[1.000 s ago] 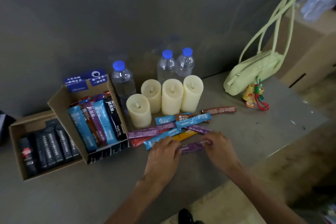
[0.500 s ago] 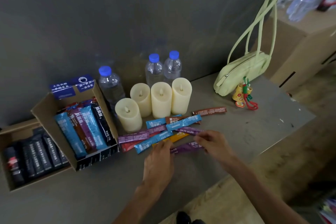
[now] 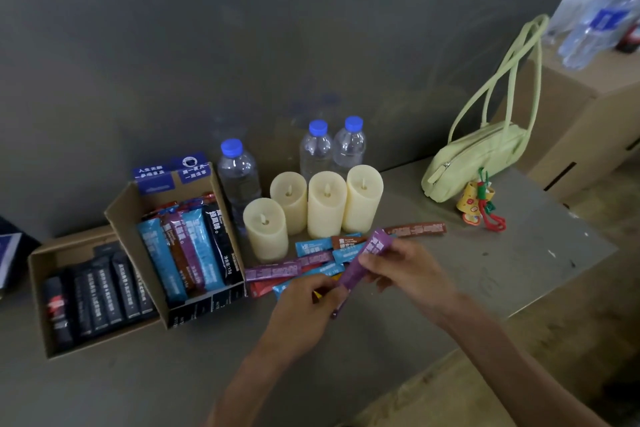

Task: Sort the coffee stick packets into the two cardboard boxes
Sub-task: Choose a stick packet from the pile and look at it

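While it is held clear of the counter [image 3: 519, 253], the purple packet [image 3: 363, 258] sits tilted between both hands, its upper end pointing toward the candles [image 3: 325, 206]. Right grip [image 3: 410, 270]: fingers curled round the packet's middle. Left grip [image 3: 304, 308]: fingers closed on the lower end, whose tip shows just beneath them.

Loose packets [image 3: 311, 263]: a mixed heap of blue, purple, red, brown and yellow sticks on the counter, just beyond the hands and directly in front of the candles. One brown packet [image 3: 415, 229] lies at the heap's right edge.

Taller box [image 3: 119, 218]: open, blue-printed flap raised, standing just left of the heap. It holds blue, brown, purple and black sticks laid lengthwise. Lower box [image 3: 34, 288]: set against the taller box's left side, holding a row of black sticks [image 3: 100, 298].

Other items: four cream candles, upright. Three water bottles [image 3: 239, 177] with blue caps stand behind them, by the grey perforated panel [image 3: 242, 45]. A green handbag [image 3: 474, 163] leans on the panel at the right, with a charm [image 3: 479, 206] hanging from it.
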{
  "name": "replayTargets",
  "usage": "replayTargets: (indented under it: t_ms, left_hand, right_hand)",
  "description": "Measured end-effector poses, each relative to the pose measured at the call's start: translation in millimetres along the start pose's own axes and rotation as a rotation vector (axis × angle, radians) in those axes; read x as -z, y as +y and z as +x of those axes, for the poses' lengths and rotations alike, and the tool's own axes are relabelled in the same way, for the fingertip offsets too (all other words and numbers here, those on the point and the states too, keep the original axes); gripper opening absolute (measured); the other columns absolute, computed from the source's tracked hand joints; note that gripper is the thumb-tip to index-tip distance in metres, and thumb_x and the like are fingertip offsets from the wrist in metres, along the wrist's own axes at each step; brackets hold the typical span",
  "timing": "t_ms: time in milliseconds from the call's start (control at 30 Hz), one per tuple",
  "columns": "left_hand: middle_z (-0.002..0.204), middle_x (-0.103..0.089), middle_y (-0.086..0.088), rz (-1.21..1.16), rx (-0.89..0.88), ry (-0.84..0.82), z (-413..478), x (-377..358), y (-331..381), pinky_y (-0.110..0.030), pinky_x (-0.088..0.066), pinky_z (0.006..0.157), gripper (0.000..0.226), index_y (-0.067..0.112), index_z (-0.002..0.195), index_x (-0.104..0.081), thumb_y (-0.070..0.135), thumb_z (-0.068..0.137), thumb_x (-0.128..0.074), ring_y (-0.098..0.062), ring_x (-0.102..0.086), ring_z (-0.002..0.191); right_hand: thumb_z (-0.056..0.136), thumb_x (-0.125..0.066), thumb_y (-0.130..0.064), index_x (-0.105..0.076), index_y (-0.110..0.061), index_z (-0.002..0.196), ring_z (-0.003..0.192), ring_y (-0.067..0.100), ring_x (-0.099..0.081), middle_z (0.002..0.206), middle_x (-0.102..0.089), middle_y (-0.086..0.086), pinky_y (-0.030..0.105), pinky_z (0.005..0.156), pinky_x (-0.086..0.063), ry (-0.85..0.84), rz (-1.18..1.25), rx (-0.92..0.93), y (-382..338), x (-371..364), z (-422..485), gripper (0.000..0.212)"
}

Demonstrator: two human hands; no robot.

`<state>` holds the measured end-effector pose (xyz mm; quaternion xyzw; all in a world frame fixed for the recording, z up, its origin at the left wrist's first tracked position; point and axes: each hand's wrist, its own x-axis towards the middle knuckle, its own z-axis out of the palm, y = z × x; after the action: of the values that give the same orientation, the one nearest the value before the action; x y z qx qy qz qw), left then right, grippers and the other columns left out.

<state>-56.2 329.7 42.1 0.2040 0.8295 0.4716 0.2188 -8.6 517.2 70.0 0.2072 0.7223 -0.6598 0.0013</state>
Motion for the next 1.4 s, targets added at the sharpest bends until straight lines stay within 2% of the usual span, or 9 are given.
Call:
replayTargets:
  t_ms: [133,400,533,700,833,933,1033,1200,1400]
  left_hand:
    - [0.072,-0.068,0.008,-0.018,0.011,0.064,-10.3,4.9,-4.3,-0.015,-0.042,0.059,0.014,0.023,0.078,-0.07,0.029,0.09,-0.067,0.0,-0.059,0.065]
    - [0.065,-0.06,0.004,-0.027,-0.066,0.261,-40.9,40.7,-15.0,-0.017,-0.037,0.053,0.021,0.016,0.074,-0.066,0.024,0.094,-0.063,-0.006,-0.051,0.058]
    - [0.07,-0.064,0.009,-0.032,-0.069,0.373,-55.7,66.1,-32.2,-0.014,-0.042,0.059,0.015,0.022,0.08,-0.07,0.019,0.093,-0.064,-0.004,-0.057,0.065]
    - [0.076,-0.069,0.017,-0.018,0.052,0.57,-73.1,99.0,-62.0,-0.007,-0.044,0.062,0.007,0.025,0.086,-0.071,0.023,0.091,-0.067,0.006,-0.063,0.075]
    - [0.068,-0.063,0.008,0.021,0.202,0.763,-73.8,125.2,-90.8,-0.023,-0.047,0.056,0.017,0.023,0.081,-0.055,0.028,0.09,-0.069,-0.005,-0.06,0.063]
    - [0.07,-0.061,0.005,0.055,0.219,0.75,-66.7,137.0,-103.9,-0.034,-0.052,0.058,0.018,0.018,0.085,-0.05,0.022,0.092,-0.066,-0.011,-0.06,0.063]
    - [0.075,-0.061,0.007,0.095,0.15,0.683,-62.7,141.4,-109.5,-0.018,-0.049,0.053,0.014,0.017,0.09,-0.049,0.013,0.094,-0.061,-0.003,-0.061,0.064]
    - [0.083,-0.063,0.007,0.038,0.121,0.644,-63.5,144.0,-113.1,-0.013,-0.05,0.054,0.016,0.019,0.089,-0.047,0.011,0.095,-0.059,-0.001,-0.063,0.071]
    - [0.088,-0.061,0.009,0.04,0.115,0.613,-63.5,147.0,-113.8,-0.014,-0.052,0.057,0.016,0.022,0.089,-0.045,0.014,0.096,-0.058,-0.002,-0.064,0.079]
  right_hand:
    - [0.089,-0.07,-0.005,-0.073,-0.002,0.085,0.062,0.015,-0.063,0.081,-0.074,0.023,0.026,0.055,-0.048,-0.027,-0.068,0.014,-0.3,-15.3,2.2,0.006]
    - [0.089,-0.069,-0.008,-0.075,-0.006,0.087,0.063,0.012,-0.066,0.074,-0.074,0.009,0.019,0.053,-0.049,-0.088,0.132,-0.041,-13.7,-69.7,-4.2,0.006]
    - [0.089,-0.069,-0.004,-0.074,-0.01,0.082,0.064,0.008,-0.066,0.068,-0.073,0.0,0.021,0.054,-0.051,-0.228,-0.1,0.022,-18.0,-117.8,-11.6,0.01]
    - [0.089,-0.07,-0.011,-0.069,-0.011,0.075,0.053,0.009,-0.063,0.065,-0.07,-0.001,0.023,0.051,-0.05,-0.156,-0.342,0.193,-24.0,-171.3,-0.6,0.014]
    - [0.09,-0.069,-0.017,-0.063,-0.019,0.084,0.068,-0.004,-0.062,0.077,-0.067,-0.012,0.008,0.06,-0.046,-0.149,-0.504,0.286,-28.0,-213.9,14.6,0.009]
    - [0.09,-0.069,-0.015,-0.056,-0.02,0.094,0.076,-0.004,-0.059,0.085,-0.063,-0.013,0.01,0.064,-0.044,-0.104,-0.549,0.31,-21.2,-238.0,28.4,0.014]
    - [0.09,-0.069,-0.015,-0.056,-0.019,0.096,0.08,0.002,-0.063,0.089,-0.065,-0.009,0.013,0.067,-0.049,-0.066,-0.588,0.317,-15.0,-251.2,38.7,0.015]
    - [0.089,-0.068,-0.016,-0.062,-0.015,0.096,0.088,0.015,-0.068,0.096,-0.07,-0.001,0.036,0.078,-0.06,-0.035,-0.687,0.314,-11.3,-261.4,53.4,0.009]
    - [0.094,-0.064,-0.023,-0.063,-0.013,0.098,0.091,0.019,-0.069,0.099,-0.071,0.003,0.03,0.074,-0.057,0.016,-0.858,0.403,-14.0,-261.0,53.4,0.011]
